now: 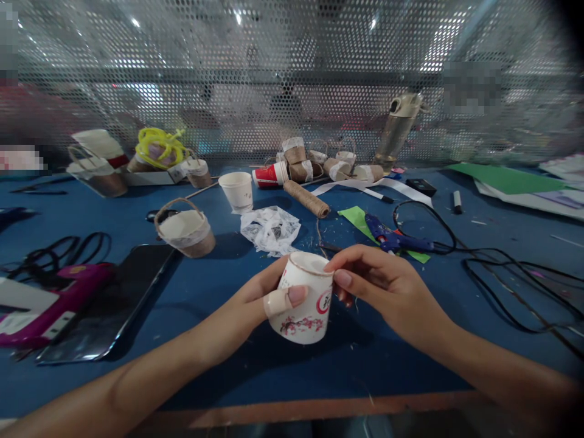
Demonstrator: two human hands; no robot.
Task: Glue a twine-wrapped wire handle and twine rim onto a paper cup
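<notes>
While both hands' fingers [292, 296] grip it, the paper cup [304, 301] stands upright, mouth up.

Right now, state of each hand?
Left hand: closed around the cup, thumb across its side.
Right hand: closed, fingers pinching the cup's rim.

Bare blue table [319, 371] lay open in front of and beside the paper cup [303, 304], while a crumpled wrapper [271, 230] and glue gun [396, 241] crowded just behind it, a phone [109, 304] blocked the left, black cables [502, 309] the right, and a mesh wall [292, 91] closed the back.
</notes>
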